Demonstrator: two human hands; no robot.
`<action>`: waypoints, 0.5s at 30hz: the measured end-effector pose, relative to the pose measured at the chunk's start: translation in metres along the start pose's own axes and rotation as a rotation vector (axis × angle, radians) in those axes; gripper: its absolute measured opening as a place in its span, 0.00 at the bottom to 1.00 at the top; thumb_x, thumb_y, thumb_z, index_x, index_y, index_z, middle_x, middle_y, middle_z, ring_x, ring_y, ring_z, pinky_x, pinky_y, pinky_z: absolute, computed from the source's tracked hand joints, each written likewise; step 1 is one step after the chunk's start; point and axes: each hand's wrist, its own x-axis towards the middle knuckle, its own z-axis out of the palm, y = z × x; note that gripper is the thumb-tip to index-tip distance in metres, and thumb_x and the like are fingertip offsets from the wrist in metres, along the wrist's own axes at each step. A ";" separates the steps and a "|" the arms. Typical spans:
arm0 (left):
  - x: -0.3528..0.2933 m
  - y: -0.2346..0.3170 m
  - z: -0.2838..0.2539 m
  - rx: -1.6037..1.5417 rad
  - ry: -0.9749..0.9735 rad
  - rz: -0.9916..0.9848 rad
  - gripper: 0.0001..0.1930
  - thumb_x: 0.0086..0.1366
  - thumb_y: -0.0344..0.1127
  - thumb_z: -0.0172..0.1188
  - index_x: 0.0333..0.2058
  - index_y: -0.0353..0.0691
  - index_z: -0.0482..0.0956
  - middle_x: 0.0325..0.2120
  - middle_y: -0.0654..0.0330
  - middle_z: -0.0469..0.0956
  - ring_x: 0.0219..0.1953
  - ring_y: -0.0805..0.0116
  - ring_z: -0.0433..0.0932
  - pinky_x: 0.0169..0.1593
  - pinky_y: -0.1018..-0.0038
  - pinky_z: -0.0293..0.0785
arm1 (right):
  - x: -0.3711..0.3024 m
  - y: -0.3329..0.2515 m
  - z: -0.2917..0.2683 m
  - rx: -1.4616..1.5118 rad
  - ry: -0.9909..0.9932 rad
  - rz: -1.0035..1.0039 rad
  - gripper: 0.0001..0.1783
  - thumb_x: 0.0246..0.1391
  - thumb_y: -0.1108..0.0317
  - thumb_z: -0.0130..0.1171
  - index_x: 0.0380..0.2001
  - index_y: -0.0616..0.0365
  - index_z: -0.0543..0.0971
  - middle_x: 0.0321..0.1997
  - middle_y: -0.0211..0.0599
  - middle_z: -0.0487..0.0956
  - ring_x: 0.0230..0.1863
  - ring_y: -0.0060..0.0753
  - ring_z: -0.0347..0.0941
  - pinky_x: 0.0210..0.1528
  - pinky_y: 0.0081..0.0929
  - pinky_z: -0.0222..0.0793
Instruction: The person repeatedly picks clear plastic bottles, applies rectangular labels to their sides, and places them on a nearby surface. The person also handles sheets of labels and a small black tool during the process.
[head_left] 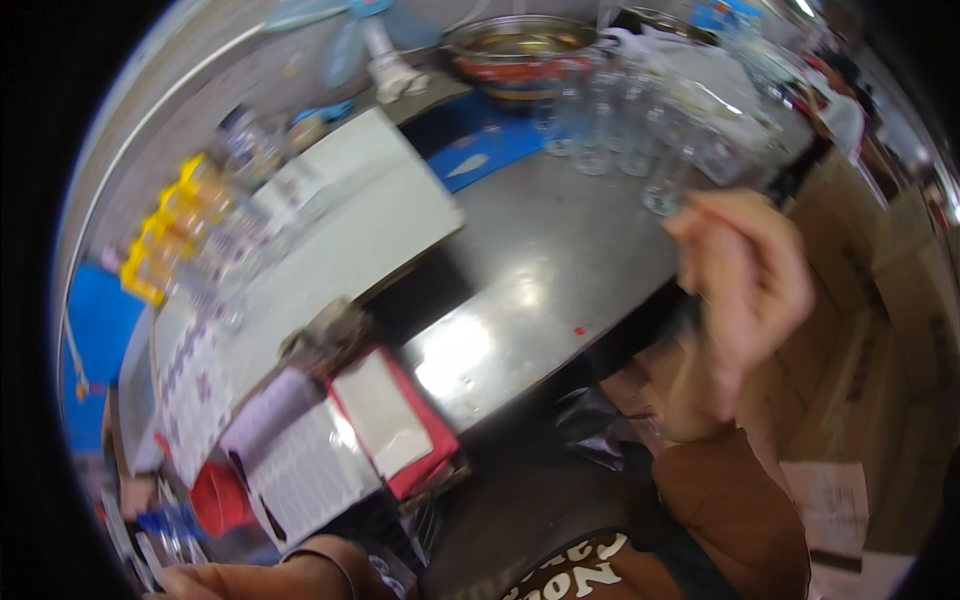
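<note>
My right hand (750,275) is raised over the right edge of the metal table (520,290). Its fingers are curled in, smeared by motion, and anything between them is too blurred to make out. Nearest to it stands a clear glass bottle (668,185), apart from the fingers. More such bottles (592,145) cluster just behind. At the lower left, my left hand (215,580) is cut off by the picture's edge, with a dark band at the wrist. Its fingers are mostly hidden. Close above it lie white label sheets (310,470) and a red bin (218,498).
A white board (370,190) carries several clear bottles with yellow tops (205,190). A red box with a white pad (385,410) sits at the table's near edge. Behind are a blue mat (490,150) and a metal bowl (520,40). Cardboard boxes (850,380) stand at right; another person (840,105) is beyond.
</note>
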 end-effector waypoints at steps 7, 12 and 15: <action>-0.066 -0.065 0.044 0.551 -0.219 -0.417 0.14 0.71 0.31 0.54 0.51 0.30 0.76 0.45 0.50 0.76 0.39 0.67 0.77 0.45 0.71 0.74 | -0.002 0.168 -0.055 -0.678 0.184 0.204 0.13 0.54 0.71 0.65 0.44 0.61 0.81 0.44 0.42 0.81 0.30 0.35 0.77 0.35 0.28 0.71; -0.090 -0.116 0.078 0.282 -0.337 -0.732 0.15 0.65 0.21 0.54 0.51 0.27 0.76 0.47 0.48 0.75 0.37 0.66 0.79 0.43 0.74 0.77 | 0.066 0.226 -0.097 -0.954 0.293 0.116 0.23 0.55 0.57 0.65 0.48 0.62 0.79 0.49 0.50 0.81 0.45 0.54 0.79 0.48 0.41 0.73; -0.093 -0.139 0.096 0.224 -0.412 -0.831 0.19 0.60 0.18 0.57 0.51 0.30 0.77 0.47 0.52 0.77 0.39 0.67 0.80 0.44 0.74 0.77 | 0.089 0.248 -0.101 -1.068 0.040 0.387 0.27 0.56 0.50 0.62 0.48 0.63 0.78 0.44 0.52 0.83 0.45 0.58 0.79 0.48 0.44 0.73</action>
